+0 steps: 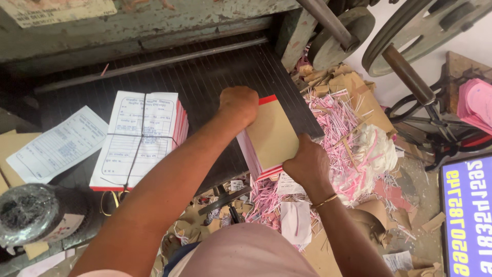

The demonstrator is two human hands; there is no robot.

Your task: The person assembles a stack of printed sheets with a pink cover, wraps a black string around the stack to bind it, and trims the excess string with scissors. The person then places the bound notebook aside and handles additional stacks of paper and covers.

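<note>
Right hand point(307, 163), left hand point(238, 104): fingers clamp brown-covered pad stack point(271, 134) on ribbed black machine bed point(205, 77)

Two hands, left point(239, 104) and right point(308, 163), on one brown-covered pad stack point(270, 136); one string-tied bundle of forms point(139, 138) left; one loose form sheet point(55, 145) far left; two wheels far right, smaller point(341, 41), larger point(425, 28)

A worn grey-green cutting machine point(138, 25) fills the top, its dark ribbed bed point(205, 77) below it. Right of the machine, pink paper trimmings point(343, 133) and brown scraps litter the floor point(415, 190), beside iron wheels point(410, 25)
</note>
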